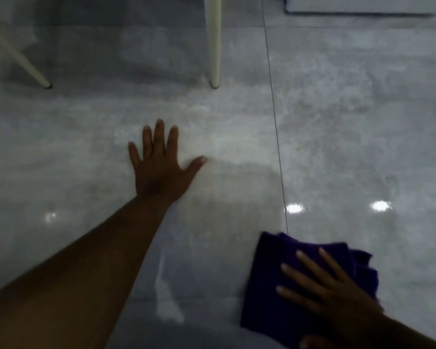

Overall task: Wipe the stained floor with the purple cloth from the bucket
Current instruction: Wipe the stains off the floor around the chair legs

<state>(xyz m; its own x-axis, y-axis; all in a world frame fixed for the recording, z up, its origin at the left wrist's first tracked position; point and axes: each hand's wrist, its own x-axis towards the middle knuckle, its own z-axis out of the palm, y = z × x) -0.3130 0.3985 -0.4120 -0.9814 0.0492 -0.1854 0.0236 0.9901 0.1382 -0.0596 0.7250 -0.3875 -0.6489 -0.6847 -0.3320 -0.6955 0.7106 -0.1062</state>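
Right hand (337,295) lies flat on the purple cloth (282,278), fingers spread, pressing it to the grey tiled floor (337,122); it grips nothing. Cloth is folded, roughly rectangular, long axis running near-to-far, tilted slightly left, far corner touching the tile joint (277,137). Left hand (159,167), further out, rests palm-down on bare tile, fingers splayed, empty. Beyond: two pale chair legs (215,46), well apart.
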